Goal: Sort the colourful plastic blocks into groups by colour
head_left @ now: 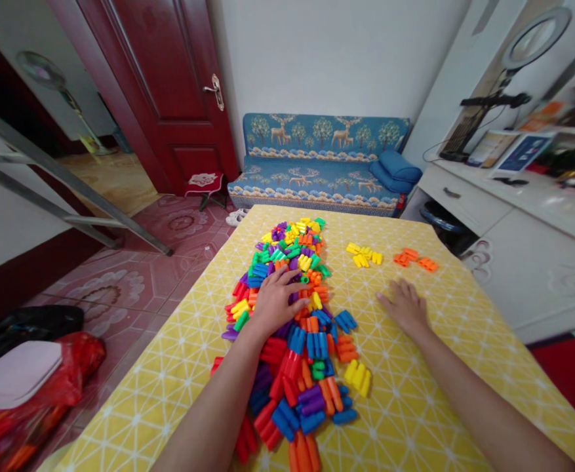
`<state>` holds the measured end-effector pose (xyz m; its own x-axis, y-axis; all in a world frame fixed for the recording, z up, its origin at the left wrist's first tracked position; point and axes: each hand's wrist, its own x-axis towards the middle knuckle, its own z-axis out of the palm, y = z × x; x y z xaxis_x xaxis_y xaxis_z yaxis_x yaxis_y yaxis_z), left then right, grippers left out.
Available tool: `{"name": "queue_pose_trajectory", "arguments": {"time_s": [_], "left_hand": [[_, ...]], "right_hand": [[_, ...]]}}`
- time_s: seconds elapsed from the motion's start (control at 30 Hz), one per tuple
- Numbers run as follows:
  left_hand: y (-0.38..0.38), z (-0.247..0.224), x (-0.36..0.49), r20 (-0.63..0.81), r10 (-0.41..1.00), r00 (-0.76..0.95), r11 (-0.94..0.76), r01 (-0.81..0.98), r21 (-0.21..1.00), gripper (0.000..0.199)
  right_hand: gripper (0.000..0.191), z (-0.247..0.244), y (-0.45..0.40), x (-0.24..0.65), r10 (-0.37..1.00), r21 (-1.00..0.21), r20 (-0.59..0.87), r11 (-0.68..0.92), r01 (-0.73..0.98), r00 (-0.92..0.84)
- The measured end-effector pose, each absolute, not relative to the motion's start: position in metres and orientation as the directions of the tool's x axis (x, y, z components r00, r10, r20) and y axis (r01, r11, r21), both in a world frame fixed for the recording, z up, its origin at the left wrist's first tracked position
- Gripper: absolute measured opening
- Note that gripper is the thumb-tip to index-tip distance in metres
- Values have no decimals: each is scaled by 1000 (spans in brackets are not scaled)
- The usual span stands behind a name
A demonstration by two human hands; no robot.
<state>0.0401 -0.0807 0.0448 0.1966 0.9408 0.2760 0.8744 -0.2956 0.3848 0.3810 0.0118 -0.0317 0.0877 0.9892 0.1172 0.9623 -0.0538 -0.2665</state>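
Observation:
A long heap of plastic building pieces in red, orange, blue, green, purple and yellow runs down the yellow patterned tablecloth. My left hand rests on the middle of this heap, its fingers spread over the pieces. To the right, my right hand is over the bare cloth with its fingers apart and nothing in them. Beyond it lie a small group of yellow pieces and a small group of orange pieces, apart from the heap.
Past the table stands a blue sofa with deer patterns. A white cabinet with a ring light is on the right. On the left are a metal ladder-like frame, a red stool and a red bag on the floor.

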Motion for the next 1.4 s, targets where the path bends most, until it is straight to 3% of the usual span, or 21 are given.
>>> {"name": "queue_pose_trajectory", "arguments": {"time_s": [0.13,0.23,0.37,0.5,0.6,0.77,0.9,1.03,1.17,1.27,1.33,1.4], "left_hand": [[-80,44,40,273,942,194,-294,870,396,34],[-80,45,40,269,943,196,-294,871,394,33],[-80,46,40,258,947,189,-280,879,386,34],[-82,46,40,266,946,188,-282,880,382,33],[-82,46,40,269,945,183,-281,877,389,34],[-81,46,40,268,946,183,-282,872,401,35],[-80,45,39,265,945,191,-286,874,392,35],[-80,44,40,270,944,192,-288,877,383,34],[-79,44,39,263,945,193,-285,879,381,33],[-79,43,39,264,945,191,-285,878,384,33],[-79,43,39,266,945,189,-284,878,384,33],[-79,43,39,265,945,189,-284,879,383,32]], "right_hand": [[54,-24,-18,334,980,-694,197,169,700,-41],[48,-18,-31,291,957,-836,250,289,466,-145],[53,-20,-34,252,916,-794,292,392,465,-275],[46,-26,-33,246,930,-731,280,367,575,-237],[35,-27,-34,249,920,-745,298,392,540,-257],[44,-24,-35,252,898,-748,334,437,500,-286],[36,-23,-35,248,898,-741,332,437,510,-287],[35,-17,-39,245,938,-858,314,347,378,-149],[44,-7,-28,276,937,-934,308,265,238,167],[48,-6,-12,330,877,-887,329,160,434,349],[52,-9,-6,366,843,-741,342,-29,671,414],[56,-12,-7,388,817,-591,380,-147,793,434]]}}
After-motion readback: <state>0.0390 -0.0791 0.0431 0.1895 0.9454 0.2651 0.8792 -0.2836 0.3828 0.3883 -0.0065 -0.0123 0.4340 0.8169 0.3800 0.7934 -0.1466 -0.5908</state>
